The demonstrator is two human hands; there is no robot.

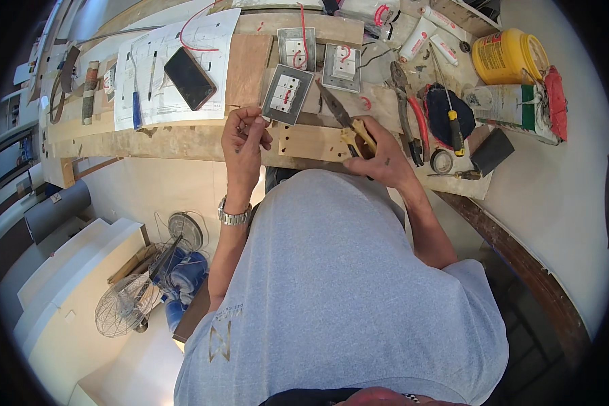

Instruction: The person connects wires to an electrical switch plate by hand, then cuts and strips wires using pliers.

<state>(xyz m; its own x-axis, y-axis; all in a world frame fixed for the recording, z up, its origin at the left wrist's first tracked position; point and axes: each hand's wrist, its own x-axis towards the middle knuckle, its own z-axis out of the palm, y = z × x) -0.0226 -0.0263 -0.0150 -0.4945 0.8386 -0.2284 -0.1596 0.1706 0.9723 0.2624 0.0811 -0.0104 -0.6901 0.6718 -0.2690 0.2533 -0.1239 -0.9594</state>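
Observation:
My right hand (388, 157) is wrapped round the yellow handles of a pair of pliers (335, 108); their dark jaws point away from me, up and left. The fingers of my left hand (245, 139) are pinched together near the lower left corner of a grey-framed switch plate (287, 94). What they hold is too small to make out. The plate has white modules and a short red wire on its face. Behind it sit two more boxes with white modules, a left box (296, 49) with a long red wire and a right box (342, 66).
Left on the workbench (183, 144) lie paper sheets (216, 40), a phone (190, 78) and a blue-handled screwdriver (137, 108). To the right are red-handled pliers (418, 122), a yellow screwdriver (455, 130), a tape roll (442, 162), a yellow tub (507, 55) and white tubes (418, 38).

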